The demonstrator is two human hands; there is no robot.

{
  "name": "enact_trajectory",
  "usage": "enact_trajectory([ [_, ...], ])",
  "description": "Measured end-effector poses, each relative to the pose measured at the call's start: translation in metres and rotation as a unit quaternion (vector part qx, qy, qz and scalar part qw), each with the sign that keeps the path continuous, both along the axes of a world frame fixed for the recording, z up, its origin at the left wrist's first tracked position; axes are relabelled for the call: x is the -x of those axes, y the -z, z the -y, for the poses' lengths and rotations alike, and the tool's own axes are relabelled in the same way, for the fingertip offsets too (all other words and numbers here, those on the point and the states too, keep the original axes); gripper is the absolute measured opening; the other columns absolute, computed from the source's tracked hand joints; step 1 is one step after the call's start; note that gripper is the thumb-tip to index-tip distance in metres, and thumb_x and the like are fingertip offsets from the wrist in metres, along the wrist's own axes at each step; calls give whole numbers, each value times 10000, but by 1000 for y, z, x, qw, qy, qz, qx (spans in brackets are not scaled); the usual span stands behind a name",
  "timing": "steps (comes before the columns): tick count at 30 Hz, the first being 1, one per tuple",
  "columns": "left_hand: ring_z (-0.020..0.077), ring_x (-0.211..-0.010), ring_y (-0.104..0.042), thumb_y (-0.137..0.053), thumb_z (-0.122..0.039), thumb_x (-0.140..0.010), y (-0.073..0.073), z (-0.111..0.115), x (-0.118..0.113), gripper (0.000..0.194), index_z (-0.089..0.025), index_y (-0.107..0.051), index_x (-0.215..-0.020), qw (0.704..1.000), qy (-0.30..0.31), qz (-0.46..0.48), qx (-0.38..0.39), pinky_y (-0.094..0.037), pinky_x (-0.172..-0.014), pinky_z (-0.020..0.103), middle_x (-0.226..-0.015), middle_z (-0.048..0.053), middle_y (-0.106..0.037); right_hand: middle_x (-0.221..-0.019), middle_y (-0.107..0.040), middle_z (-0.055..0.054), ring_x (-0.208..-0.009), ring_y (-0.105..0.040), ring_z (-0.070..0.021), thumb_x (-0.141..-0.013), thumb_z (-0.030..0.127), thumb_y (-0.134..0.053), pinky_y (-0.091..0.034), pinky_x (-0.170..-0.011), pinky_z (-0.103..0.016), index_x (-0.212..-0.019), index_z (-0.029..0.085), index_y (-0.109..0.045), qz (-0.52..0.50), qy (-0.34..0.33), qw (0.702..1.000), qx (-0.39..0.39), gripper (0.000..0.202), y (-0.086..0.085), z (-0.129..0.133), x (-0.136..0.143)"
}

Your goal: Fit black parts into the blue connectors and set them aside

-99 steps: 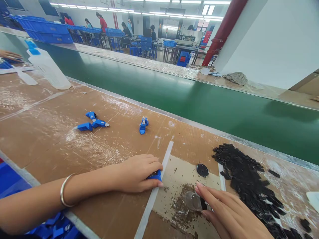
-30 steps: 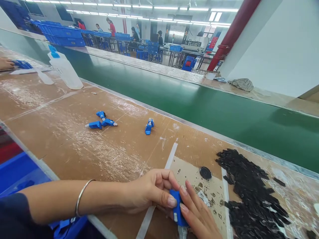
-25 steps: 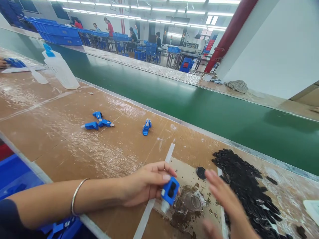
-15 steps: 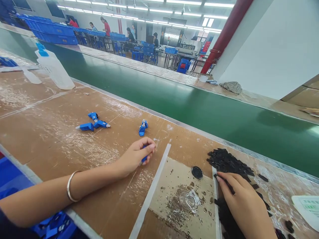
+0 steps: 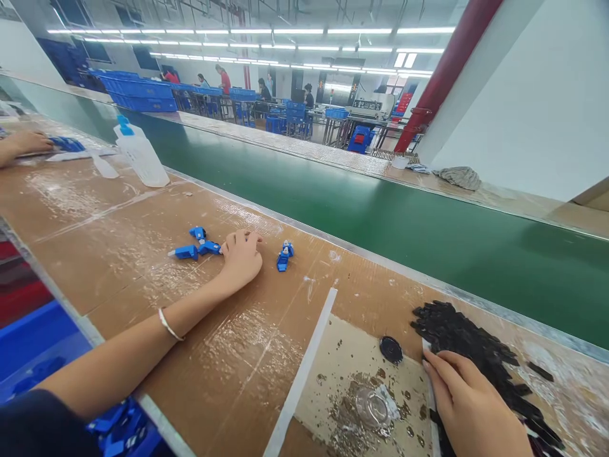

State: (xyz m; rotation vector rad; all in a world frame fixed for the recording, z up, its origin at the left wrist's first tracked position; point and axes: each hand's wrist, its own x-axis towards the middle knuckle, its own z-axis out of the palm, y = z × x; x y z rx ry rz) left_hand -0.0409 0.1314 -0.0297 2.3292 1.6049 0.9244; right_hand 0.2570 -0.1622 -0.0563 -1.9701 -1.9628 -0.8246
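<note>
My left hand (image 5: pixel 242 257) rests palm down on the brown work surface, its curled fingers beside a cluster of blue parts (image 5: pixel 198 246); whatever is under the fingers is hidden. A separate blue piece with white bits (image 5: pixel 285 256) lies just to its right. My right hand (image 5: pixel 471 397) is pinched at the left edge of the pile of black pieces (image 5: pixel 464 336); anything between its fingertips is too small to make out. Left of that hand, a round black cap (image 5: pixel 391 350) and a clear round dish (image 5: pixel 372 407) sit on a wet beige sheet (image 5: pixel 328 374).
A white bottle with a blue cap (image 5: pixel 143 155) stands at the back left, near another person's hand (image 5: pixel 28 145). A green belt (image 5: pixel 333 184) runs behind the table. Blue bins (image 5: pixel 42 349) are below the near edge. People work in the background.
My left hand has moved left and back to the blue cluster, and the blue part seen in it is no longer visible. The view has shifted left, showing another person's hand.
</note>
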Motion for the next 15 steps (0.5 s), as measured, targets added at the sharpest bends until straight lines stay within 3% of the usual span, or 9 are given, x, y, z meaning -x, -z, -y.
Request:
enact_trajectory([
  [3,389,-1280,-374,-451,-129,-831,0,9,-4,307,-144,-608,-1093,999,26,-18,-15,-296,-1047,609,-1323,180,-492,-978,-682,-137,-752,-712,-216,-1018,367,-299,-600,-615,-332,-917,171,-730,-49,41,998,-27,484,4,-1,7],
  [6,304,-1198,-458,-485,-209,-875,2,19,-10,260,-155,-590,-1108,995,89,-32,-16,-339,-1066,496,-1234,125,-570,-988,-674,-122,-745,-718,-196,-1022,401,-303,-581,-555,-292,-877,171,-730,-91,59,993,-41,506,5,-3,13],
  [9,270,-1062,-533,-515,-300,-903,9,22,-14,258,-145,-576,-1101,989,142,-48,1,-416,-985,439,-1114,110,-619,-965,-677,-104,-708,-715,-194,-1008,419,-352,-545,-481,-287,-880,172,-730,-128,69,989,-39,470,6,-6,15],
  [15,287,-979,-544,-517,-324,-900,18,19,-15,217,-147,-594,-998,976,208,-60,12,-436,-899,447,-1043,119,-629,-933,-712,-97,-776,-712,-231,-989,463,-389,-578,-633,-349,-871,186,-735,-194,86,977,-19,459,9,-11,12],
])
